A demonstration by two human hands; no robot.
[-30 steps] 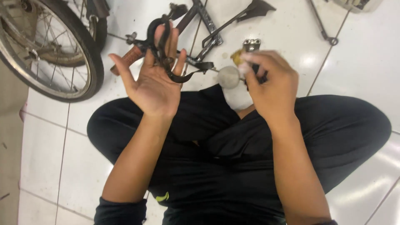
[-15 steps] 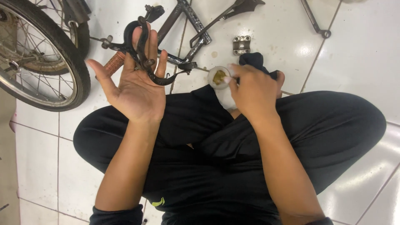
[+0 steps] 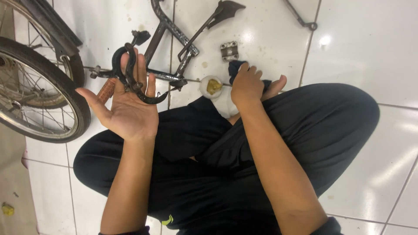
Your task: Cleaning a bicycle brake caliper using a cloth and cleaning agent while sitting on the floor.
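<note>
My left hand (image 3: 128,109) is held palm up above my left knee. A black curved brake caliper (image 3: 130,74) lies across its fingers, which are slightly curled round it. My right hand (image 3: 246,85) is lower and to the right, fingers bent down onto a dark cloth (image 3: 235,67) on the floor by my crossed legs. Just left of that hand stands a small white tub (image 3: 212,85) with yellowish grease inside, apart from the fingers. I sit cross-legged in black trousers (image 3: 305,130).
On the white tiles ahead lies a dark bicycle frame part (image 3: 167,26) with a kickstand. A small metal clamp (image 3: 229,50) sits beyond the cloth. A bicycle wheel (image 3: 52,87) stands at left, an orange grip (image 3: 106,89) beside it, a thin rod (image 3: 300,17) top right.
My right hand has let go of the white grease tub and moved right onto the dark cloth. My left hand stays palm up with the caliper on it.
</note>
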